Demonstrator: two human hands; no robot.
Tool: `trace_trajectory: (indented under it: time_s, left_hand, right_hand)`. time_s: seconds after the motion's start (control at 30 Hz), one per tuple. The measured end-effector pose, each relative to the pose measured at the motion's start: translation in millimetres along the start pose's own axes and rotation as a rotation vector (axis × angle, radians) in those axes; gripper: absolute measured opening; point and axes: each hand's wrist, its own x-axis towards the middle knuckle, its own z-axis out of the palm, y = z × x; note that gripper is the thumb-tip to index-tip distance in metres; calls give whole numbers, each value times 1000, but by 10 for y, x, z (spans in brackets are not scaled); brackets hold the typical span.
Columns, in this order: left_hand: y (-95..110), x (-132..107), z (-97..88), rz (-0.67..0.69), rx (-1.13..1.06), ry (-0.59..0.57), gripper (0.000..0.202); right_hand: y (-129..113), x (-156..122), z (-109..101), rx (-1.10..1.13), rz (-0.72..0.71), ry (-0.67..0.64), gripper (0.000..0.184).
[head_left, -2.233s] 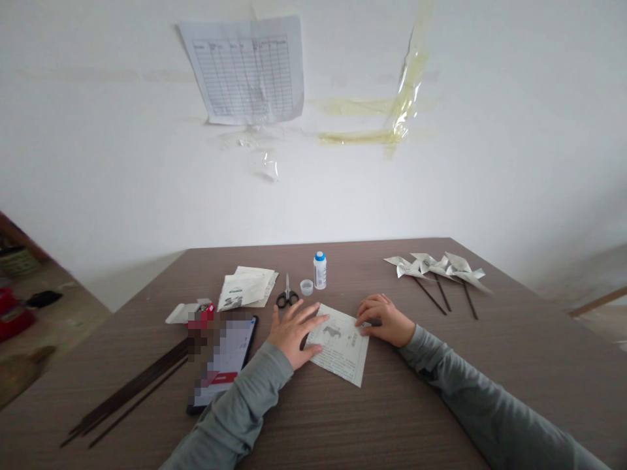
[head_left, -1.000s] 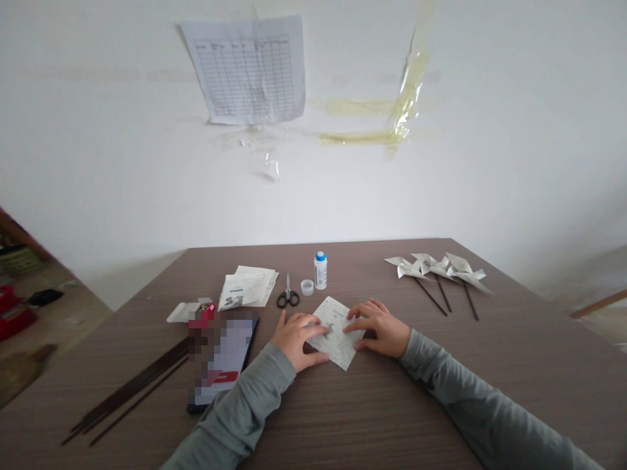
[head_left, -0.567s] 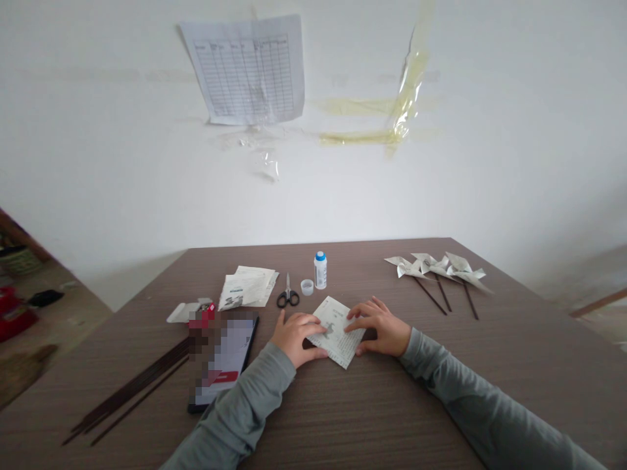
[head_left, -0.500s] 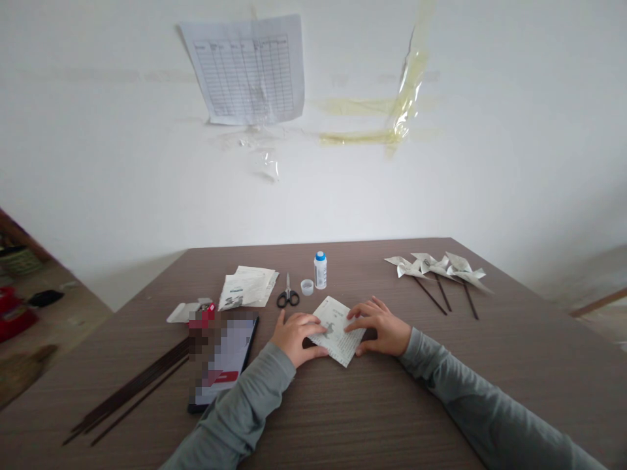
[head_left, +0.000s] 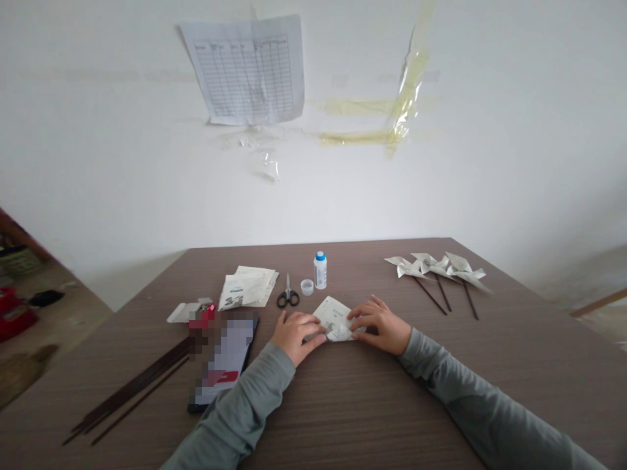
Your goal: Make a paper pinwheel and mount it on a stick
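A square of printed paper (head_left: 333,313) lies on the table in front of me, its near corner turned up toward the middle. My left hand (head_left: 296,336) grips its left side, thumb at the near folded edge and fingers on top. On the right side, my right hand (head_left: 383,326) holds the paper between thumb and fingers. Beyond it stand a white glue bottle (head_left: 320,273) with a blue top and a small clear cap (head_left: 307,287). Black-handled scissors (head_left: 288,295) rest to the left of the cap.
Several paper sheets (head_left: 247,287) lie at the back left. Nearer are a red box (head_left: 202,316), a phone (head_left: 225,359) and thin dark sticks (head_left: 132,385). Three paper pinwheels (head_left: 431,264) on sticks lie at the right. A printed chart (head_left: 245,72) hangs on the wall.
The paper's near corner, which lay flat pointing toward me, has been folded up and away. Both thumbs moved slightly forward with it; the other objects stayed put.
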Motion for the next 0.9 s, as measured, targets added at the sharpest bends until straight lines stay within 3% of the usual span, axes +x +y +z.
trace_trajectory:
  time_s: [0.17, 0.27, 0.43, 0.57, 0.73, 0.83, 0.9]
  left_hand:
    - [-59, 62, 142, -26, -37, 105, 21]
    - [-107, 60, 154, 5, -58, 146, 14]
    - [-177, 36, 53, 74, -82, 148, 33]
    - [-207, 38, 15, 37, -85, 162, 35]
    - [-238, 56, 57, 36, -111, 234, 26]
    - [-250, 75, 97, 79, -122, 261, 48]
    - [-248, 88, 123, 115, -94, 251, 49]
  right_hand:
    - [-81, -9, -67, -43, -29, -14, 23]
    - [-98, -9, -46, -88, -42, 59, 31]
    - [-85, -12, -19, -109, -105, 133, 31]
    - [-79, -31, -58, -174, -117, 161, 29]
    - [-88, -38, -21, -250, -54, 187, 29]
    - [-94, -28, 46, -238, 7, 231, 27]
    - [-100, -18, 82, -241, 25, 254, 34]
